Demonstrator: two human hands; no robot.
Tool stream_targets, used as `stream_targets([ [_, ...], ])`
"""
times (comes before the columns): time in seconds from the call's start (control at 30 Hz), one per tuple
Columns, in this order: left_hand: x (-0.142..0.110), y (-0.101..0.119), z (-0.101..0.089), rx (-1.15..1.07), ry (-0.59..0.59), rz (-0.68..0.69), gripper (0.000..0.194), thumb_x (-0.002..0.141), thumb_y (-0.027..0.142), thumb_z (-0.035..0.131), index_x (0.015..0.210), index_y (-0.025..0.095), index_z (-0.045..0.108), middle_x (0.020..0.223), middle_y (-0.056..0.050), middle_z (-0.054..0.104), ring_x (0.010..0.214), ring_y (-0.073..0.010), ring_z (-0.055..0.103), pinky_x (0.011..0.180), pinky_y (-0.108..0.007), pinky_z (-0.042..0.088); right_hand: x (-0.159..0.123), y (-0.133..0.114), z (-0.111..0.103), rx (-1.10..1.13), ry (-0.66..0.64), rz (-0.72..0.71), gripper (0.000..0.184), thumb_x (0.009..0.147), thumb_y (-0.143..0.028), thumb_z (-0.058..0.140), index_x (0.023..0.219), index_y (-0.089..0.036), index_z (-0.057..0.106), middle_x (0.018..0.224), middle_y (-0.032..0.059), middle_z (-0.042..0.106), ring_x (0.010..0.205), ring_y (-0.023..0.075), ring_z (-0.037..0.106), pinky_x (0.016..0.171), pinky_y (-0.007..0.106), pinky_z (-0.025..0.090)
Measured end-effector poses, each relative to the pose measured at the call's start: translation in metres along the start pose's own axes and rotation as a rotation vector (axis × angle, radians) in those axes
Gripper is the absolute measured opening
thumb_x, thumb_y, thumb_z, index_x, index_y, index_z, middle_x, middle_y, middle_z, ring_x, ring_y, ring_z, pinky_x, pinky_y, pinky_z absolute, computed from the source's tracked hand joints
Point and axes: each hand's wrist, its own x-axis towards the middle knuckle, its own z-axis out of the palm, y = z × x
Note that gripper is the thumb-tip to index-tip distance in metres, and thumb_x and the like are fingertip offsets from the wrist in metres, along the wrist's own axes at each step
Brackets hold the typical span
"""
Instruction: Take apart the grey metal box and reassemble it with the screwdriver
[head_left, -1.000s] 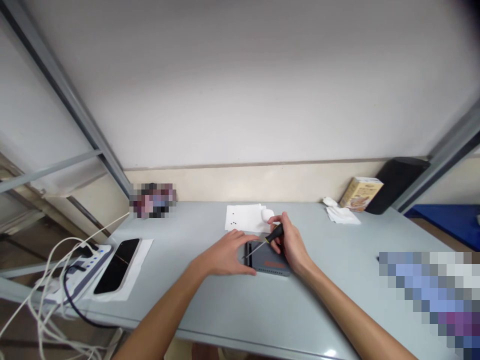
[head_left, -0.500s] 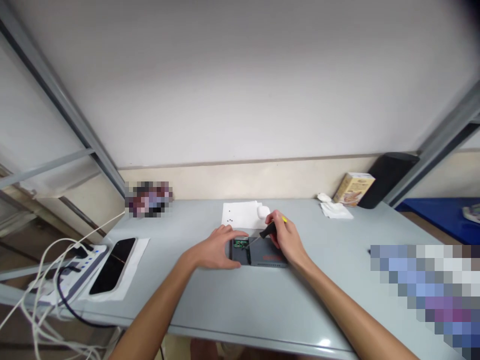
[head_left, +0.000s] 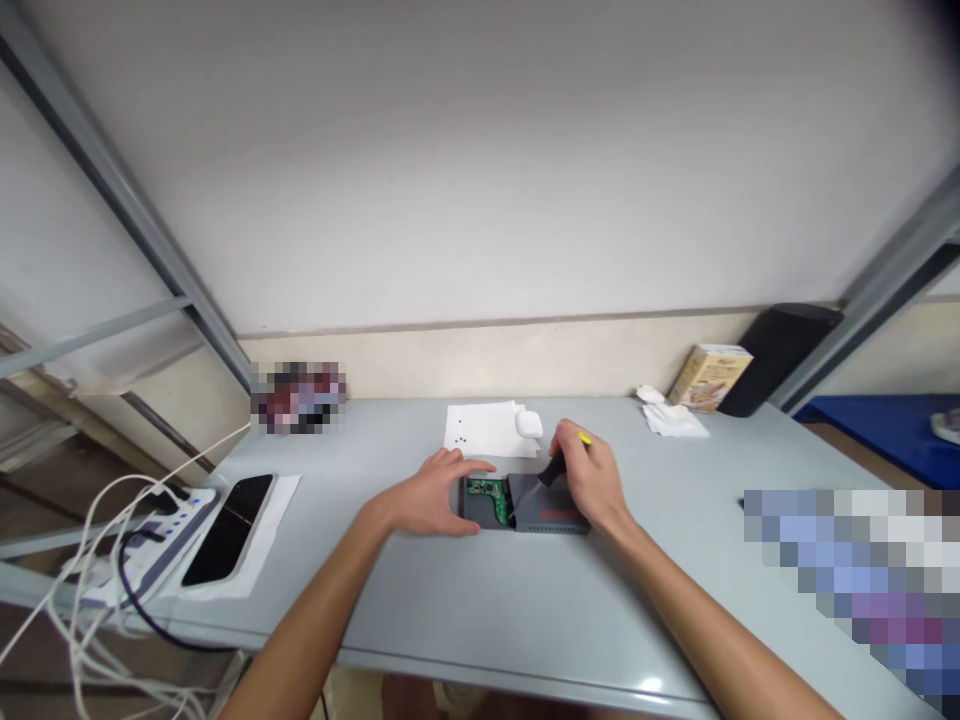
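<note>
A flat, dark grey electronic device lies on the desk with its casing partly apart. Its lower casing shows a green circuit board on the left, while a grey cover with vent slots lies over the right part. Around the left end, my left hand grips the lower casing, thumb at the near edge and a finger along the far edge. My right hand is closed around a screwdriver with a black handle; its tip slants down to the cover's left edge by the board. Part of the cover is hidden behind this hand.
Behind the device lies white paper with several small dark screws and a white rounded case. A phone and a power strip with tangled cables are at left. A yellow box and tissues stand back right.
The cover has slid right, uncovering more of the green board. My right hand and the screwdriver have moved right too, while my left hand has stayed on the casing's left end.
</note>
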Motion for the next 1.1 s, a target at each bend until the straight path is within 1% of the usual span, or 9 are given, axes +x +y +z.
stream_targets([
  [0.1, -0.001, -0.001, 0.0, -0.013, -0.013, -0.02, 0.081, 0.075, 0.04, 0.085, 0.15, 0.036, 0.053, 0.122, -0.009, 0.053, 0.132, -0.0361, 0.045, 0.111, -0.052, 0.045, 0.002, 0.0, -0.004, 0.0, 0.013, -0.028, 0.038, 0.094, -0.045, 0.046, 0.062, -0.024, 0.05, 0.056, -0.0018, 0.044, 0.056, 0.0165, 0.044, 0.054, 0.029, 0.035],
  [0.23, -0.001, -0.001, -0.001, -0.024, -0.026, -0.038, 0.08, 0.074, 0.038, 0.086, 0.148, 0.036, 0.055, 0.117, -0.007, 0.052, 0.129, -0.0349, 0.047, 0.111, -0.051, 0.046, 0.005, 0.003, -0.01, 0.0, 0.031, -0.08, 0.036, 0.092, -0.042, 0.046, 0.06, -0.024, 0.048, 0.058, -0.0014, 0.044, 0.058, 0.0165, 0.043, 0.056, 0.029, 0.035],
  [0.33, 0.0, 0.0, -0.002, -0.027, -0.034, -0.042, 0.081, 0.075, 0.036, 0.085, 0.149, 0.036, 0.054, 0.115, -0.007, 0.052, 0.124, -0.033, 0.049, 0.11, -0.051, 0.046, 0.006, 0.008, -0.01, 0.03, 0.049, -0.075, 0.038, 0.094, -0.044, 0.045, 0.062, -0.024, 0.05, 0.058, -0.0013, 0.045, 0.058, 0.0167, 0.044, 0.055, 0.029, 0.036],
  [0.43, 0.001, 0.001, -0.001, -0.042, -0.022, 0.008, 0.082, 0.076, 0.039, 0.085, 0.151, 0.035, 0.052, 0.121, -0.008, 0.053, 0.125, -0.0325, 0.049, 0.112, -0.053, 0.044, 0.005, 0.011, -0.008, 0.075, 0.092, -0.058, 0.04, 0.097, -0.049, 0.044, 0.066, -0.025, 0.052, 0.058, -0.0016, 0.043, 0.057, 0.0171, 0.044, 0.053, 0.029, 0.036],
  [0.53, 0.004, 0.004, 0.006, -0.063, 0.027, 0.071, 0.071, 0.084, 0.043, 0.08, 0.149, 0.033, 0.053, 0.132, -0.01, 0.053, 0.13, -0.0324, 0.048, 0.117, -0.054, 0.038, 0.003, 0.01, -0.006, 0.085, 0.115, -0.071, 0.042, 0.098, -0.051, 0.045, 0.066, -0.025, 0.052, 0.058, -0.002, 0.042, 0.055, 0.017, 0.044, 0.053, 0.03, 0.037],
  [0.63, 0.007, 0.01, 0.017, -0.027, 0.101, 0.115, 0.058, 0.092, 0.039, 0.071, 0.147, 0.032, 0.054, 0.139, -0.01, 0.054, 0.135, -0.0312, 0.047, 0.122, -0.053, 0.032, -0.001, 0.006, -0.004, 0.051, 0.104, -0.11, 0.043, 0.098, -0.053, 0.045, 0.066, -0.025, 0.052, 0.056, -0.0017, 0.044, 0.055, 0.0173, 0.045, 0.055, 0.03, 0.037],
  [0.83, 0.011, 0.016, 0.029, 0.059, 0.101, 0.164, 0.058, 0.09, 0.039, 0.073, 0.145, 0.033, 0.056, 0.142, -0.009, 0.057, 0.134, -0.0315, 0.049, 0.119, -0.049, 0.034, -0.007, 0.002, -0.003, -0.02, 0.042, -0.181, 0.044, 0.098, -0.054, 0.045, 0.064, -0.026, 0.049, 0.055, -0.0013, 0.047, 0.055, 0.0168, 0.044, 0.055, 0.03, 0.037],
  [1.0, 0.012, 0.015, 0.03, 0.066, 0.103, 0.172, 0.06, 0.088, 0.039, 0.076, 0.144, 0.032, 0.057, 0.141, -0.009, 0.057, 0.132, -0.0309, 0.05, 0.119, -0.049, 0.034, -0.007, 0.004, -0.003, -0.026, 0.041, -0.191, 0.042, 0.099, -0.05, 0.044, 0.065, -0.025, 0.05, 0.056, -0.0014, 0.047, 0.055, 0.0168, 0.043, 0.055, 0.03, 0.037],
  [1.1, 0.011, 0.014, 0.028, 0.065, 0.092, 0.168, 0.062, 0.087, 0.039, 0.078, 0.144, 0.032, 0.056, 0.137, -0.009, 0.059, 0.13, -0.0306, 0.052, 0.117, -0.048, 0.037, -0.007, 0.003, -0.003, -0.027, 0.051, -0.191, 0.042, 0.099, -0.049, 0.044, 0.064, -0.025, 0.049, 0.055, -0.0016, 0.045, 0.055, 0.0167, 0.042, 0.055, 0.03, 0.036],
])
